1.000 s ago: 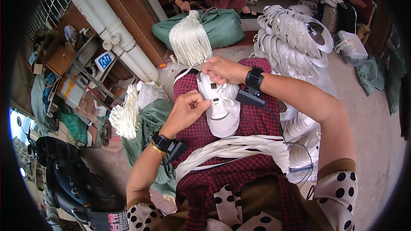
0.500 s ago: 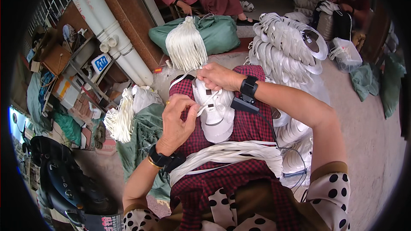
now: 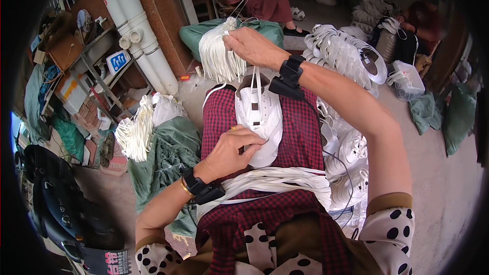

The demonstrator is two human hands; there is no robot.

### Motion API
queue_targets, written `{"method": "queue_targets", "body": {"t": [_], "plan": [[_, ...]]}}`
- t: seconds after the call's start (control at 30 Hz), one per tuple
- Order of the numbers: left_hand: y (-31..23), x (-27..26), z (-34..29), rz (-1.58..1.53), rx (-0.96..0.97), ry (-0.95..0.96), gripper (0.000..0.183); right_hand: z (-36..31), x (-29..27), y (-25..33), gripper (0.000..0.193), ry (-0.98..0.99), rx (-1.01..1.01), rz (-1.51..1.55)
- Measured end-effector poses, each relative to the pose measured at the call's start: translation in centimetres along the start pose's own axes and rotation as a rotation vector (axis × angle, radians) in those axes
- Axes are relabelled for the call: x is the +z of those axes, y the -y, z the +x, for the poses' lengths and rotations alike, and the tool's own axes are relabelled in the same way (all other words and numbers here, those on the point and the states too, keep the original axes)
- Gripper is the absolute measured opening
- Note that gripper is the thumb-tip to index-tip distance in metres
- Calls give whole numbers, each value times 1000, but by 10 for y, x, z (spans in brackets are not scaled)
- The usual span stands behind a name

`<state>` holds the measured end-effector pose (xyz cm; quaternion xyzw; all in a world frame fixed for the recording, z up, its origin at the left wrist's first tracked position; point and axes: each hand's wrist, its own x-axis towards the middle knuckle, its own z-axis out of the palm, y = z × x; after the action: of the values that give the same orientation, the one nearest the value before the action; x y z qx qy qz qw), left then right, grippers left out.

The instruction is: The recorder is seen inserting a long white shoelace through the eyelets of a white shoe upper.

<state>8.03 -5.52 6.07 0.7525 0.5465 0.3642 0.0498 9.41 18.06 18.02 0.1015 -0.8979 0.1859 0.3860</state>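
Fingers of my right hand (image 3: 256,47), having risen from the shoe (image 3: 273,119), are pinching the white lace (image 3: 259,82) up beyond its opening, apparently drawing it tighter; my left hand (image 3: 230,151) is shifting to the shoe's toe, its grip unclear. Beneath the shoe, my checked apron (image 3: 219,114) is supporting it.

At the right fingers (image 3: 231,42), a flat white lace (image 3: 259,79); at the left fingers (image 3: 249,138), a white lace-up shoe (image 3: 272,118) with small dark patches; left and right of these, red-and-black checked cloth (image 3: 300,140).
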Motion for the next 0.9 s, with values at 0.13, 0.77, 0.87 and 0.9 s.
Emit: {"method": "queue_targets", "body": {"t": [0.13,0.77,0.87,0.9], "plan": [[13,-4,15,-145,-301,-329,13,-22,-27,24,43,166,261,247],[19,-41,52,34,245,-108,16,-46,-38,146,44,466,366,915],[31,-32,50,-2,270,-90,14,-45,-29,143,45,481,343,891],[35,-28,46,52,254,-98,14,-47,-26,141,45,476,357,896]]}}
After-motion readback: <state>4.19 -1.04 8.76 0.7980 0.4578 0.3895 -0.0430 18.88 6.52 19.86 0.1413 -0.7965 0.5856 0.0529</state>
